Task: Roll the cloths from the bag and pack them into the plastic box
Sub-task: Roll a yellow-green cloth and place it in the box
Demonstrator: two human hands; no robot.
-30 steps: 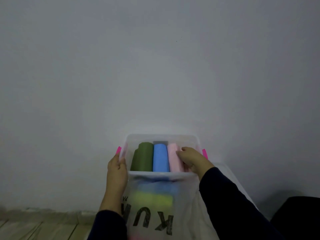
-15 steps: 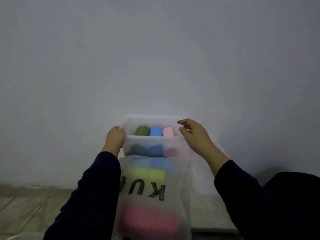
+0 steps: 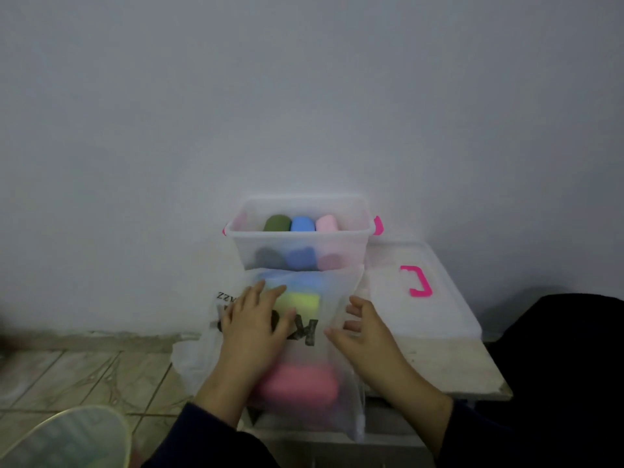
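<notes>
- Bag (image 3: 337, 292) lies on the surface (image 3: 449, 366) directly in front of you, its far end touching the near wall of the plastic box (image 3: 300, 251), and through its translucent skin you can see a blue cloth (image 3: 293, 282), a yellow cloth (image 3: 299, 302) and a pink cloth (image 3: 297, 383).
- Your left hand (image 3: 253, 329) rests flat on top of the bag, fingers spread and fairly straight, holding nothing.
- Your right hand (image 3: 361, 329) sits at the bag's right edge with fingers loosely extended; you are touching or nearly touching the plastic, with no clear pinch.
- For this step, pin the bag with the left hand and work the right into the opening; I cannot tell where the mouth lies, so feel for it instead of tugging the thin film.
- The bag's long axis runs from you toward the box; the cloths inside lie crosswise to it.
- Three rolls already sit in the box, green roll (image 3: 277, 223), blue roll (image 3: 302, 223) and pink roll (image 3: 327, 223), side by side, long axes pointing away from you.
- Lay the next roll parallel to those, in the free space on the right.
</notes>
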